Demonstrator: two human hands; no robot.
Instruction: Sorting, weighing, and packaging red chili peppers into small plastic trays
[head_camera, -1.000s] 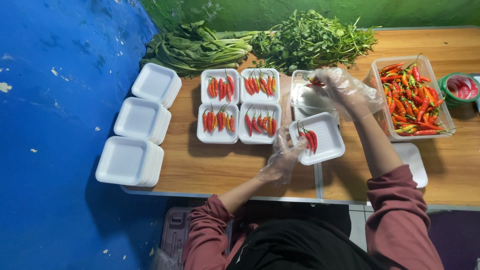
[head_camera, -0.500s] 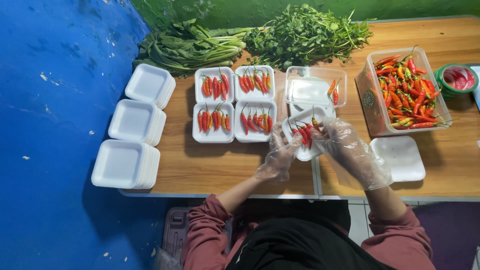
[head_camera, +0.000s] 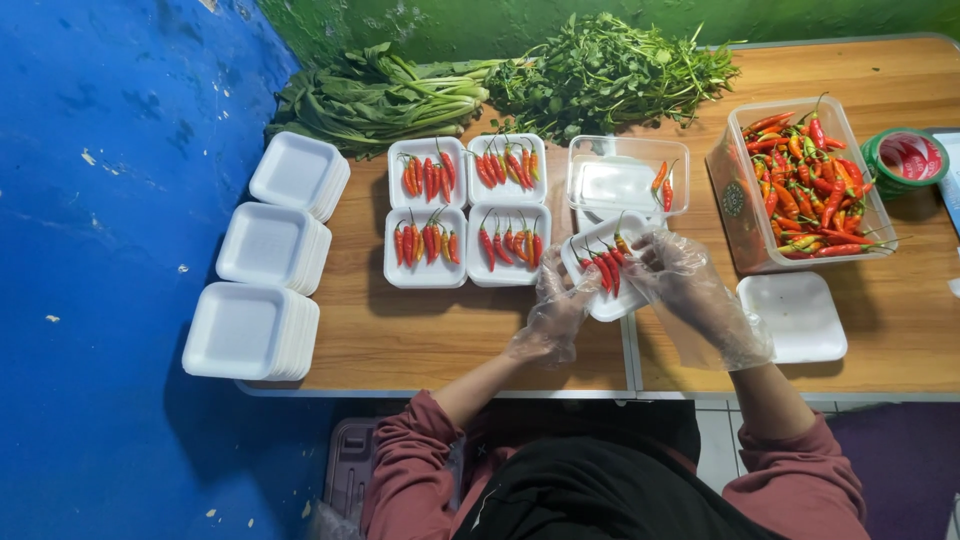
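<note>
Tray (head_camera: 604, 268) between hands (head_camera: 560, 305) — touching.

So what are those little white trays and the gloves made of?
The white trays look like foam: matte, thick-walled, with soft rounded rims, and they nest closely in the stacks. The gloves on the left hand and right hand appear to be thin clear plastic film, wrinkled, loose and see-through.

Bare table (head_camera: 430, 335) lies along the near edge before my left hand (head_camera: 552, 312); filled trays (head_camera: 467, 212) and the clear tub (head_camera: 795, 185) crowd the far side.
</note>
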